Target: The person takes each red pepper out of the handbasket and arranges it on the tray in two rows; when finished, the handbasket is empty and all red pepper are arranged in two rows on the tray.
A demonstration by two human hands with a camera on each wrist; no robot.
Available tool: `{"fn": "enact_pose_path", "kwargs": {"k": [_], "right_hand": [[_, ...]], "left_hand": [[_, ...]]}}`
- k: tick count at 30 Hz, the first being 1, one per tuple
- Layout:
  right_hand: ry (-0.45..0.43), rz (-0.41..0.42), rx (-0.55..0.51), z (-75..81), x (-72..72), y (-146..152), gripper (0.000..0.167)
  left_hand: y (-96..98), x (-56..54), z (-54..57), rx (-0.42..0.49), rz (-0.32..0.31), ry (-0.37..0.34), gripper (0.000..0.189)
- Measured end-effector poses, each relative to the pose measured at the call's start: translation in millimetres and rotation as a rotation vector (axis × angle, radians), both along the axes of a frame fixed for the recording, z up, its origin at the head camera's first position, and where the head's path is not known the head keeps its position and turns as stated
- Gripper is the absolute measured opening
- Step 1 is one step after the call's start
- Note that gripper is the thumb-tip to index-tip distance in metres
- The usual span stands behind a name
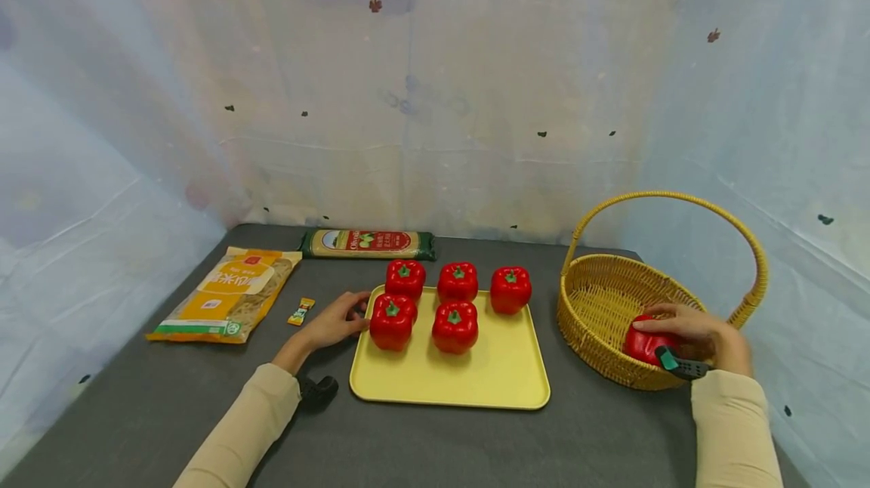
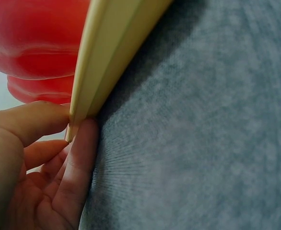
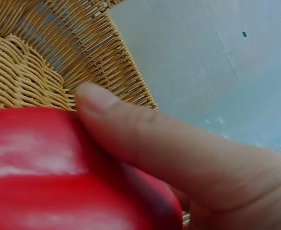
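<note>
In the head view my right hand (image 1: pixel 688 325) grips a red bell pepper (image 1: pixel 642 343) inside the near right part of a wicker basket (image 1: pixel 583 322). The right wrist view shows my thumb (image 3: pixel 145 127) lying along the pepper's glossy side. My left hand (image 1: pixel 334 320) pinches the left rim of a yellow tray (image 1: pixel 476 381), thumb above and fingers at its edge and underside in the left wrist view. Several red bell peppers stand on the tray, stems up, among them a front one (image 1: pixel 455 328) and a back right one (image 1: pixel 510 290).
Left of the tray lie a small wrapped candy (image 1: pixel 301 311) and an orange-and-clear food packet (image 1: pixel 227 295). A long green-ended pasta packet (image 1: pixel 367 244) lies along the back edge. The basket's tall handle (image 1: pixel 669 195) arches over it. A pale curtain (image 1: pixel 435 95) hangs behind the dark table (image 1: pixel 435 443).
</note>
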State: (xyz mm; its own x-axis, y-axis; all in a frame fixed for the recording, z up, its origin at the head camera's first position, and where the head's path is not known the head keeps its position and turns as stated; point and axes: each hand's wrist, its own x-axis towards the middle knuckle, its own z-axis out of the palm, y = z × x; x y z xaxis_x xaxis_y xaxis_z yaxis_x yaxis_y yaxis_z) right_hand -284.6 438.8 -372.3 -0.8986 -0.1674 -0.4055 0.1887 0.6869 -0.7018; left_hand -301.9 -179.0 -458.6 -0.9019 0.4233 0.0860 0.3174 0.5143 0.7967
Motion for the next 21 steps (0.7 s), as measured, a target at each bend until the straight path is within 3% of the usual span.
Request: {"fn": "enact_pose_path", "kwargs": {"k": [5,9,17,21], "right_hand": [[-0.023,0.008,0.100,0.6,-2.0,0,0.086],[0.002,0.026,0.110,-1.5,-3.1,0,0.082],[0.151,-0.007,0.068,1.7,-1.0,-4,0.079],[0.284,0.016,0.109,11.4,0.5,-12,0.074]], "left_hand": [[-0.3,0.4,0.8,-0.005,0.003,-0.011,0.054],[0.0,1.6,2.3,-0.009,0.002,-0.008,0.054],[-1.0,1.9,2.6,0.000,-0.011,0.001,0.055],[0.4,2.0,3.7,-0.001,-0.001,-0.009,0.054]]}}
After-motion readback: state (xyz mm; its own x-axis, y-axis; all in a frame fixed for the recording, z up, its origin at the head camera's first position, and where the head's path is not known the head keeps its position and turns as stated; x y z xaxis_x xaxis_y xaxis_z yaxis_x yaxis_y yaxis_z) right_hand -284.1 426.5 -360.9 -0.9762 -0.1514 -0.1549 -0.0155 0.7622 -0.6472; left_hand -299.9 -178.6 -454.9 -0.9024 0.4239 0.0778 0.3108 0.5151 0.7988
